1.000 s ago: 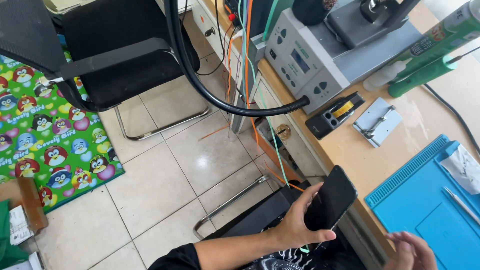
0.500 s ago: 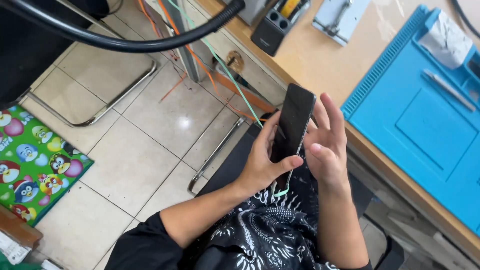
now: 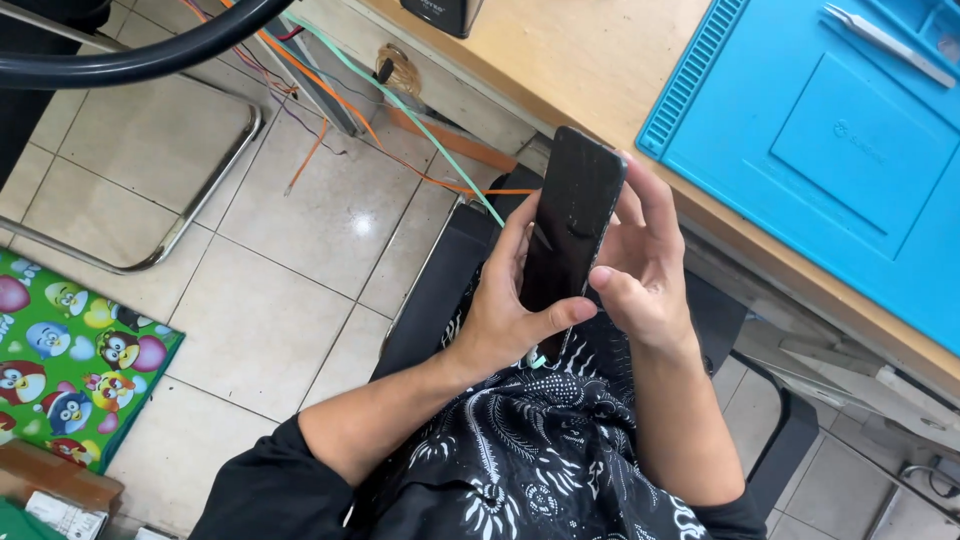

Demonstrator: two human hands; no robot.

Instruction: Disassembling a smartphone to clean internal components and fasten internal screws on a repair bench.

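Head view: both hands grasp a black phone (image 3: 568, 228) held up over the lap, just beside the wooden bench edge (image 3: 600, 90). Left hand (image 3: 505, 315) wraps the phone's lower end, thumb across its face. Right hand (image 3: 645, 270) cups its far side, fingers behind. Near the phone, on the bench, lies a blue mat (image 3: 830, 150) with tweezers (image 3: 885, 42).
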